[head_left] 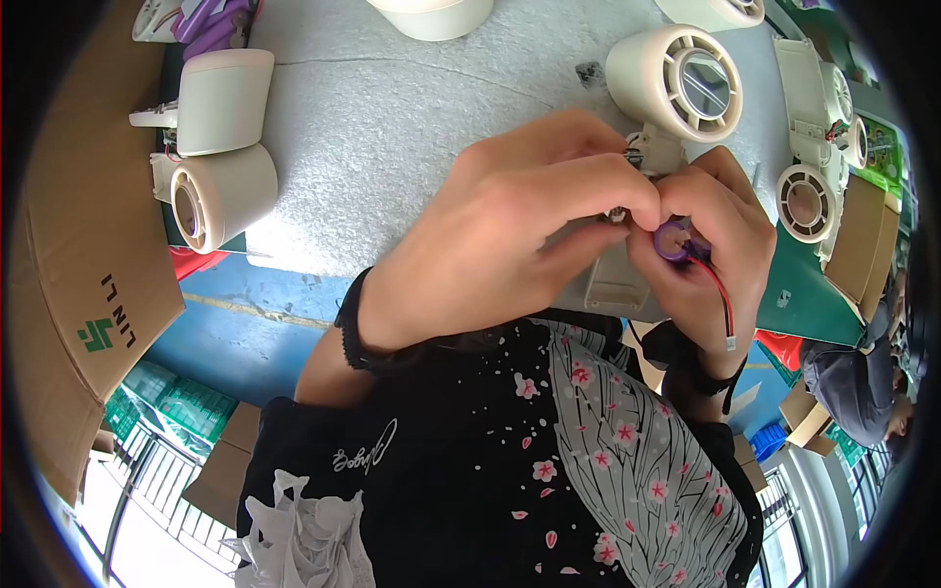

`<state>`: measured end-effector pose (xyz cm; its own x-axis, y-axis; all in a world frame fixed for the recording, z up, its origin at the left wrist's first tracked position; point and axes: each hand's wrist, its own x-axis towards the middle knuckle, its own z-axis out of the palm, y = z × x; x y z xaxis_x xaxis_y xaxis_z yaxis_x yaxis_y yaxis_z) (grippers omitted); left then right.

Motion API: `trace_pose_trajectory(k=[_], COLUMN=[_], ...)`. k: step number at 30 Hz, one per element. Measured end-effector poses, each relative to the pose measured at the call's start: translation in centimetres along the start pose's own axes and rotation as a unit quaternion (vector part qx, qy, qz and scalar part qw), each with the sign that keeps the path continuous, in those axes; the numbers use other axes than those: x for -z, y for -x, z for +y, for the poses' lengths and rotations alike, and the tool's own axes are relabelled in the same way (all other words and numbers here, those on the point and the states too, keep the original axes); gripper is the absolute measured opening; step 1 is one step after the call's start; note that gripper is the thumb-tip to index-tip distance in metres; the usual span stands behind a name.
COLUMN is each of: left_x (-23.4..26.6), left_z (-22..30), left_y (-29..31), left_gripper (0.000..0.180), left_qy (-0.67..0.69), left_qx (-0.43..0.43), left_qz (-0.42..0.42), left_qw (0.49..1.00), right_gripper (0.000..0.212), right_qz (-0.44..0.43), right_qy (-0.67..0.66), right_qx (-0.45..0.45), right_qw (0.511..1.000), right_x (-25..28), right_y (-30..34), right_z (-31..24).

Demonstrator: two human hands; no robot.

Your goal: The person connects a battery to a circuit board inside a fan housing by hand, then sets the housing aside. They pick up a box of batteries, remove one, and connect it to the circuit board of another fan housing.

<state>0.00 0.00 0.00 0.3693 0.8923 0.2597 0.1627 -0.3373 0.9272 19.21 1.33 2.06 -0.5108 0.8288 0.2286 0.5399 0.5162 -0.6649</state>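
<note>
A cream handheld fan (627,78) lies in front of me, its round grille facing right. Below its head, an opened handle part (655,149) shows behind my fingers, and a cream shell piece (618,279) shows beneath my hands. My right hand (720,220) is closed around a purple cylindrical battery (672,240). From the battery hang red and black wires (723,284) that end in a small white plug (730,343). The fingers of my left hand (529,201) are pinched against my right fingertips beside a small metal part (616,214); what they grip is hidden.
White foam sheeting (392,127) covers the table. Fan bodies (225,103) stand along the left edge, near purple batteries (211,24). More fan parts (806,201) lie at the right edge. A large cardboard box (88,225) rises at far left; a person (848,382) is at far right.
</note>
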Motion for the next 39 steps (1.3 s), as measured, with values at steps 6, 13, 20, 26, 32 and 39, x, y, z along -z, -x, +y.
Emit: trace_pose_trajectory(k=[6,13,20,26,32,39], left_x=[-0.2,-0.1,0.0,0.1,0.3,0.5], left_z=[-0.4,-0.2,-0.3,-0.3,-0.1,-0.1], left_y=[0.2,0.1,0.3,0.3,0.0,0.0], left_gripper=[0.029,0.026,0.023,0.022,0.02,0.02], left_qy=[0.011,0.025,0.047,0.041,0.072,0.114], left_qx=[-0.006,0.017,0.052,0.057,0.054,0.058], left_qz=[0.023,0.017,0.023,0.018,0.003,-0.007], left_qw=[1.0,0.999,0.997,0.997,0.996,0.992], right_gripper=[0.026,0.03,0.024,0.021,0.016,0.008], right_qz=[-0.012,0.094,0.137,0.171,0.139,0.004], right_qy=[-0.012,-0.225,-0.333,-0.441,-0.322,0.004], right_qx=[-0.019,-0.125,-0.258,-0.204,-0.138,-0.056], right_qw=[1.0,0.962,0.897,0.857,0.926,0.998], right_x=[0.2,1.0,1.0,0.7,1.6,0.4], right_y=[0.4,1.8,2.3,3.1,2.4,0.6], right_z=[0.2,1.2,1.4,1.8,0.2,-1.6])
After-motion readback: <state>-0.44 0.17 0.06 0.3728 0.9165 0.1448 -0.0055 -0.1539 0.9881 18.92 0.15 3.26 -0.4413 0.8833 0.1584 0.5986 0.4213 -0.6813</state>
